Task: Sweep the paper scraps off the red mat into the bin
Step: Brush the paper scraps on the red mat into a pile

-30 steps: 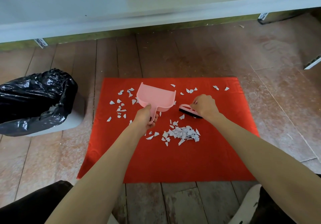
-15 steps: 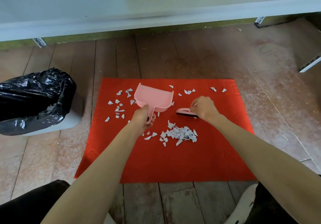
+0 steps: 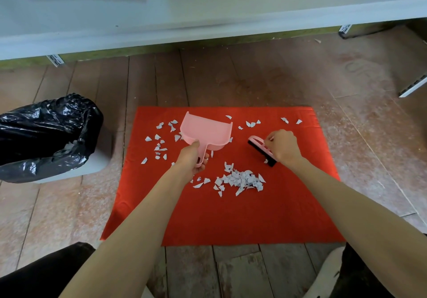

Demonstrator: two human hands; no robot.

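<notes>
A person's two bare forearms reach down over a flat red rectangular mat point(image 3: 231, 216) laid on a worn wooden plank floor point(image 3: 69, 205). The left hand point(image 3: 191, 159) has its fingers curled round the handle of a pink plastic dustpan point(image 3: 208, 129), whose open mouth points toward the mat's far edge. Whether the pan rests on the mat or hangs just above it cannot be told. The right hand point(image 3: 284, 147) is closed around a small pink hand brush with black bristles point(image 3: 258, 145), with the bristles turned down toward the mat.

A heap of torn white paper scraps point(image 3: 242, 179) lies near the middle of the mat, on the person's side of both tools and apart from each. Looser scattered scraps point(image 3: 159, 145) lie left of the dustpan, and a few more lie along the far edge beyond the brush.

A grey bin lined with a crumpled black plastic bag point(image 3: 46, 131) stands on the floor off the mat's left edge, near its far corner (a few pale bits show inside the bag's mouth). Bare planks lie between the mat and the bin.

Beyond the mat's far edge, open floor runs to a pale grey tabletop point(image 3: 208, 20) that overhangs the top of the view. A white metal bar point(image 3: 413, 85) juts in at the right. The near half of the mat is plain red, flanked by a dark trouser knee point(image 3: 34, 274) and a white shoe point(image 3: 328, 272).
</notes>
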